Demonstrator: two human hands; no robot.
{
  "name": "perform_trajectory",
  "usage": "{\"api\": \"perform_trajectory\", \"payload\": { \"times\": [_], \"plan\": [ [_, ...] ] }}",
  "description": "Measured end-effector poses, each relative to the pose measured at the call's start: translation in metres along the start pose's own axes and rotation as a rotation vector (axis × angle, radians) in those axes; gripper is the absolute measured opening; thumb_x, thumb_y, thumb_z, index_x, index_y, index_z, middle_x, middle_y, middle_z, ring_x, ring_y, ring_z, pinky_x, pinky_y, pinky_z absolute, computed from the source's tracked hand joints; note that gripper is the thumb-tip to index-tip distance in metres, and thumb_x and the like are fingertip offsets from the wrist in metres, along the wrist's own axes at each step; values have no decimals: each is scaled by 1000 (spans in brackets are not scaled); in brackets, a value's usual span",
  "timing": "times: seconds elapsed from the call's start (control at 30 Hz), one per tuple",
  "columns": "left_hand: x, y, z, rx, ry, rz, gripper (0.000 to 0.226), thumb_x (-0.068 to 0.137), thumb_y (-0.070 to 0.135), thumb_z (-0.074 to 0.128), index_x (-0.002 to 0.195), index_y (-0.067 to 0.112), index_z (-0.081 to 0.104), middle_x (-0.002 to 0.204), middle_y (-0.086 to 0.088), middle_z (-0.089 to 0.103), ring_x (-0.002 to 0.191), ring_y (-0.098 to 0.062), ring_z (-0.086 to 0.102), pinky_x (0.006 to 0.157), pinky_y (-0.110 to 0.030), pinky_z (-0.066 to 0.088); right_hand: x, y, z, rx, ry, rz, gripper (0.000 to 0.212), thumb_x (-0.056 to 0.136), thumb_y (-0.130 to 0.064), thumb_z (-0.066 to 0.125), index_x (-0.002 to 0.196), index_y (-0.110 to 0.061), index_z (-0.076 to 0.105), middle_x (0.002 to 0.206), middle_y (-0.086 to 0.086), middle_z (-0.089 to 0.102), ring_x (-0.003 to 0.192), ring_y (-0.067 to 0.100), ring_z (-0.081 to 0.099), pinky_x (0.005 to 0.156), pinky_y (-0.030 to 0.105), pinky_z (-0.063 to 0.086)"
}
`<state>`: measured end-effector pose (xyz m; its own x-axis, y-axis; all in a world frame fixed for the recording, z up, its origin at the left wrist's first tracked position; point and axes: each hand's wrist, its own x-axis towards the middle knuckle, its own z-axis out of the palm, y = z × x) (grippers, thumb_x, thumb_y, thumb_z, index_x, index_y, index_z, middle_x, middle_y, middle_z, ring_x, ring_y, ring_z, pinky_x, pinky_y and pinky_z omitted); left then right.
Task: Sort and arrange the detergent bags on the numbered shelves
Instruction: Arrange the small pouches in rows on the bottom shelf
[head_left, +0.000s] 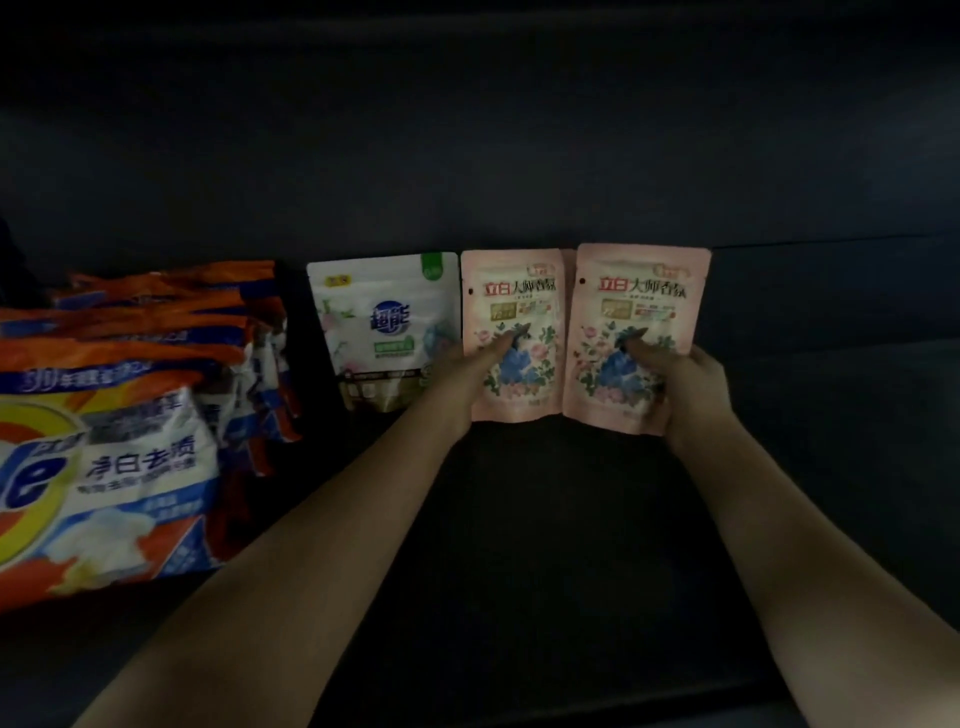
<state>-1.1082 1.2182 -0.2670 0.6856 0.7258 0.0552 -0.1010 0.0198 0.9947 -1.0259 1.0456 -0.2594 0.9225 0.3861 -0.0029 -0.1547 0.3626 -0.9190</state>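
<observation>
Standing upright in a row at the back of a dark shelf (519, 519) are three small detergent pouches. Head view, dim light.

White pouch (384, 332): leftmost of the three, green cap mark at top right, blue logo at centre, upright, untouched by either hand.

Left pink pouch (514, 291): just right of the white pouch, edges nearly touching. Red and dark lettering on top, blue and pink floral print below. The left hand (467, 374) reaches in from the lower left; its fingers (501, 345) lie extended across the floral print, pressing on the front face. Whether a thumb is hooked behind the pouch's left edge cannot be told.

Right pink pouch (644, 291): same print, edge against its twin, tilted slightly. The right hand (691, 389) grasps it at the lower right: thumb across the front over the floral print, fingers wrapped round the right edge.

Left side of the shelf: a stack of large orange, blue and white detergent bags (130, 415), lying flat and overlapping, the nearest one largest in view. It sits well apart from both hands, with a dark gap between the stack and the white pouch.

Shelf number labels: none legible.
</observation>
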Motion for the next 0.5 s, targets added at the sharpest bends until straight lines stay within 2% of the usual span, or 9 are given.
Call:
{"api": "perform_trajectory", "payload": {
  "times": [0.13,0.2,0.27,0.33,0.4,0.5],
  "plan": [
    [7,-7,9,-42,-19,2,15,83,29,71,94,30,60,101,2,65,78,-7,61,67,-25,50,3,1,-1,27,-1,-5,16,79,-6,71,91,-13,62,90,9,69,80,24,68,65,37,55],
    [8,-8,9,-48,-38,30,18,84,26,70,99,26,61,105,-1,66,81,-10,63,70,-26,52,4,1,-2,17,-6,-13,16,79,-6,71,91,-13,63,88,7,69,77,22,68,62,35,54],
    [9,-10,8,23,-74,56,27,84,24,70,109,23,61,116,-4,66,94,-15,64,85,-31,52,5,2,-2,18,-12,-17,17,79,-5,70,92,-13,63,88,7,69,77,21,68,60,33,54],
    [7,-12,4,120,-113,47,28,81,22,73,106,25,61,121,-5,64,104,-19,62,96,-36,49,5,3,-3,18,-14,-8,17,79,-4,70,93,-13,63,89,7,69,78,22,67,60,34,53],
    [3,-13,-3,237,-180,36,35,79,19,75,110,26,60,122,-2,62,109,-18,59,98,-34,47,4,3,-3,19,-16,3,16,79,-4,70,91,-14,63,88,6,69,78,21,67,60,34,52],
    [1,-12,-12,378,-281,60,55,78,13,76,128,17,54,124,2,60,109,-12,56,94,-25,45,3,3,-2,16,-12,10,17,79,-5,70,90,-15,62,89,6,68,79,21,67,60,35,52]
  ]
}}
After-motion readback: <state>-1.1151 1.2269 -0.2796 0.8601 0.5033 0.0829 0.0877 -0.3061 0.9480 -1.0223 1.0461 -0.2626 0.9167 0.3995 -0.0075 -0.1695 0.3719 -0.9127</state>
